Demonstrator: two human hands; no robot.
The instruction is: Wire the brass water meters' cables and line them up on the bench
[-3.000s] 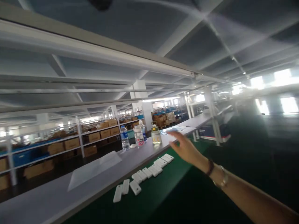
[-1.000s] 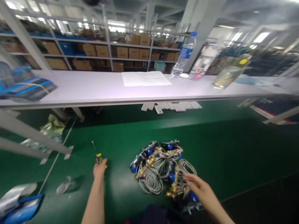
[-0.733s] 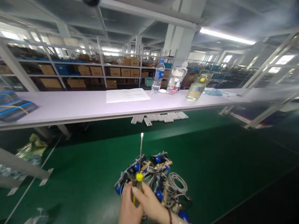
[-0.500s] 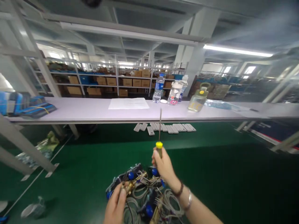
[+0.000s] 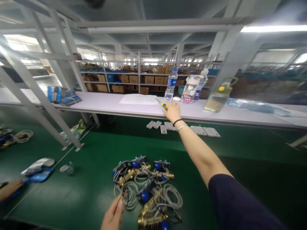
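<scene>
My right hand (image 5: 172, 111) reaches out to the white shelf (image 5: 100, 101) and is closed round a screwdriver (image 5: 162, 105) with a yellow handle, its shaft lying towards the sheet of paper (image 5: 139, 99). At the bottom edge my left hand (image 5: 113, 216) rests by a pile of brass valve parts with grey cables and blue caps (image 5: 146, 188) on the green belt (image 5: 91, 185). Its fingers touch a cable coil; whether they grip it is unclear.
Three bottles (image 5: 170, 84) (image 5: 190, 90) (image 5: 217, 97) stand on the shelf. White plastic pieces (image 5: 182, 128) lie in a row under its edge. A blue bundle (image 5: 62, 95) sits at the shelf's left. Another person's hand (image 5: 9, 189) shows at left by a blue-and-silver tool (image 5: 38, 169).
My right hand has carried the screwdriver from above the pile out to the white shelf. My left hand has let go of the brass part and dropped low by the cables.
</scene>
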